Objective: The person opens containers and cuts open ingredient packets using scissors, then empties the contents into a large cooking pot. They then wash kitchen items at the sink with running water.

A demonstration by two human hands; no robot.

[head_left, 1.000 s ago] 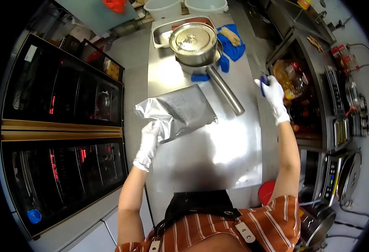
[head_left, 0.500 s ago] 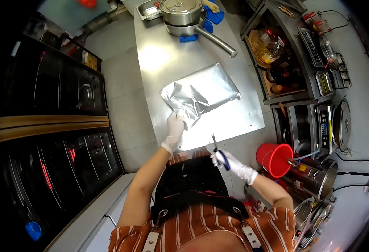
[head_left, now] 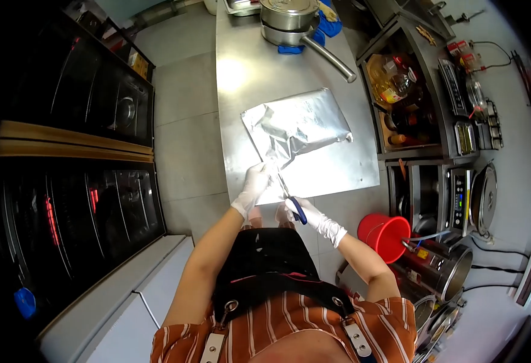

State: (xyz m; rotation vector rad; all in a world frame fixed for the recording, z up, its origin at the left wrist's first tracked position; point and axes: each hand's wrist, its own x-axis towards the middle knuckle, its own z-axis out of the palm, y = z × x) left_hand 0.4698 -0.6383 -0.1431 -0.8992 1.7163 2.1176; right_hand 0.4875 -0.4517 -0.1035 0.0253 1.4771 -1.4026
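Note:
A silver foil bag (head_left: 317, 121) lies on the metal table (head_left: 262, 72), bulky at the far right and creased toward me. My left hand (head_left: 254, 186), in a white glove, is closed on the bag's near corner. In my right hand (head_left: 315, 219), gloved too, is a pair of scissors (head_left: 299, 210) with dark blue handles. The blades point away from me and reach the bag's near edge, right beside my left fingers. Glare hides whether the blades are around the foil or only against it.
At the table's far end stand a lidded steel pot (head_left: 289, 7) and a long-handled pan (head_left: 332, 60) on blue cloths. A red bucket (head_left: 383, 237) is to my right, near a metal shelf with bottles (head_left: 392, 78). Dark glass-doored cabinets (head_left: 90, 206) line the left.
My right hand has brought the scissors left and forward to the bag's near edge. My left hand still holds the corner, and the foil there looks flatter. The camera view has shifted.

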